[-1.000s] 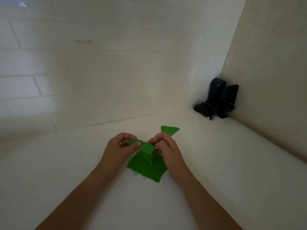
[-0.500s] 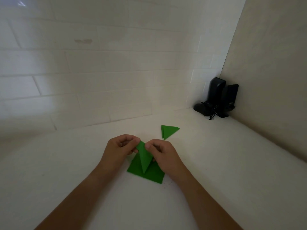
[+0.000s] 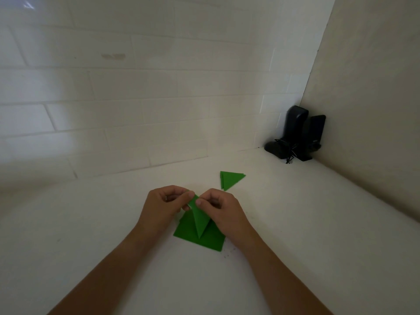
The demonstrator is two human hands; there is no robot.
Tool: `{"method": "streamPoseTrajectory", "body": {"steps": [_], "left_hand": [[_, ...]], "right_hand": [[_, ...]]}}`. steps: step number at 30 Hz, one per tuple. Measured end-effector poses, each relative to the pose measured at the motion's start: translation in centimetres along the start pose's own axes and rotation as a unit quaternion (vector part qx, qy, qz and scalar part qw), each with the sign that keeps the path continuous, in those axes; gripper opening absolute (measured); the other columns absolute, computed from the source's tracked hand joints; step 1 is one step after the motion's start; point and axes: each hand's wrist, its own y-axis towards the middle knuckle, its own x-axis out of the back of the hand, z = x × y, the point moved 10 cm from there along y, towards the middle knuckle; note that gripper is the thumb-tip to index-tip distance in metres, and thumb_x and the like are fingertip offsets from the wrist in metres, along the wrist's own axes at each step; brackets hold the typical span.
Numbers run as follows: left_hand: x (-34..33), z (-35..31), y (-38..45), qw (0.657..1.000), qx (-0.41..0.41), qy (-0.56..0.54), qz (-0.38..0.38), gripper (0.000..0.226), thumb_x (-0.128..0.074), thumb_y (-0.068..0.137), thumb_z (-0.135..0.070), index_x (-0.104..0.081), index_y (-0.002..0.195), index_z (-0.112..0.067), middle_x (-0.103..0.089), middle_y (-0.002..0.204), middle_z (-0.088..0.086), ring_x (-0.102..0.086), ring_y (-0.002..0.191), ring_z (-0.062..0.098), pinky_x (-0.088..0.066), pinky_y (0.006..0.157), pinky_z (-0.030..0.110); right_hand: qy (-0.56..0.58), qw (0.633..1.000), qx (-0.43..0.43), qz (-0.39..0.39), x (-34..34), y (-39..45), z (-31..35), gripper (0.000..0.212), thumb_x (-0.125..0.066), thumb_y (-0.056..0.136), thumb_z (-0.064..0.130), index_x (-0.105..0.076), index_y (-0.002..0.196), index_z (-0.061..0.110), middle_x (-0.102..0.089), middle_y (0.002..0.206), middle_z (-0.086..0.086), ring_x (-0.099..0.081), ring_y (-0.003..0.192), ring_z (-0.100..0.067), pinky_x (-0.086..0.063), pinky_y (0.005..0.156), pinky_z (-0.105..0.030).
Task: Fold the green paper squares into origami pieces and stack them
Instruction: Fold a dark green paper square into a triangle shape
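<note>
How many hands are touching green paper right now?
2. The left hand and right hand both pinch the top of the folded piece, held above the paper stack. Neither touches the finished triangles farther back.

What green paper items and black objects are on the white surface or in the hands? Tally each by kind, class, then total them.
Green paper piece pinched by both hands: 1
Stack of flat green paper squares: 1
Folded green paper triangles pile: 1
Black speaker set in the corner: 1
Total: 4
</note>
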Motion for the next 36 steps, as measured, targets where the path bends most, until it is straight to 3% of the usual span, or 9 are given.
{"method": "streamPoseTrajectory", "body": {"steps": [11, 16, 22, 28, 32, 36], "left_hand": [[0.0, 0.1, 0.2, 1.000, -0.002, -0.016, 0.008, 0.009, -0.074, 0.091, -0.011, -0.081, 0.085, -0.010, -0.075, 0.074, 0.007, -0.065, 0.067, 0.009, -0.050, 0.065, 0.016], [-0.3, 0.1, 0.0, 1.000, 0.005, -0.023, 0.021, 0.010, -0.074, 0.091, -0.012, -0.082, 0.085, -0.011, -0.075, 0.078, 0.012, -0.064, 0.068, 0.010, -0.051, 0.066, 0.015], [-0.8, 0.6, -0.1, 0.998, 0.028, -0.024, 0.041, 0.012, -0.073, 0.092, -0.013, -0.081, 0.085, -0.007, -0.075, 0.080, 0.016, -0.061, 0.069, 0.013, -0.051, 0.067, 0.019], [0.2, 1.1, 0.3, 0.999, 0.032, -0.021, 0.002, 0.015, -0.073, 0.094, -0.019, -0.081, 0.085, -0.010, -0.073, 0.077, 0.016, -0.061, 0.067, 0.012, -0.051, 0.070, 0.024], [1.0, 1.4, 0.5, 0.998, 0.033, -0.034, -0.028, 0.015, -0.073, 0.094, -0.021, -0.081, 0.087, -0.009, -0.071, 0.083, 0.025, -0.062, 0.070, 0.015, -0.052, 0.079, 0.037], [1.7, 1.7, 0.6, 0.996, 0.042, -0.049, -0.061, 0.016, -0.073, 0.094, -0.020, -0.080, 0.087, -0.008, -0.069, 0.071, 0.011, -0.061, 0.067, 0.012, -0.051, 0.078, 0.035]], "right_hand": [[-0.005, 1.000, -0.011, 0.020, -0.4, -0.1, -0.1, 0.011, -0.075, 0.095, 0.024, -0.070, 0.089, 0.016, -0.076, 0.087, -0.004, -0.073, 0.083, -0.023, -0.059, 0.078, -0.041], [0.007, 1.000, -0.003, 0.014, -0.3, -0.1, 0.4, 0.021, -0.066, 0.101, 0.035, -0.071, 0.089, 0.018, -0.072, 0.083, -0.001, -0.066, 0.076, -0.011, -0.053, 0.072, -0.029], [0.010, 1.000, 0.004, 0.020, -0.3, -0.1, 0.5, 0.020, -0.063, 0.103, 0.028, -0.071, 0.088, 0.017, -0.071, 0.081, 0.001, -0.065, 0.077, -0.011, -0.052, 0.072, -0.026], [-0.012, 1.000, 0.003, 0.002, -0.2, 0.2, 0.0, 0.020, -0.063, 0.103, 0.027, -0.069, 0.087, 0.016, -0.071, 0.083, -0.003, -0.069, 0.082, -0.025, -0.055, 0.074, -0.033], [-0.017, 1.000, 0.001, -0.007, -0.1, 0.2, -0.2, 0.021, -0.062, 0.103, 0.029, -0.069, 0.086, 0.019, -0.071, 0.082, -0.002, -0.067, 0.077, -0.021, -0.056, 0.074, -0.037], [-0.009, 1.000, -0.001, -0.012, 0.2, 0.2, -0.2, 0.019, -0.061, 0.104, 0.026, -0.069, 0.089, 0.017, -0.071, 0.079, -0.003, -0.066, 0.071, -0.015, -0.056, 0.072, -0.031]]}}
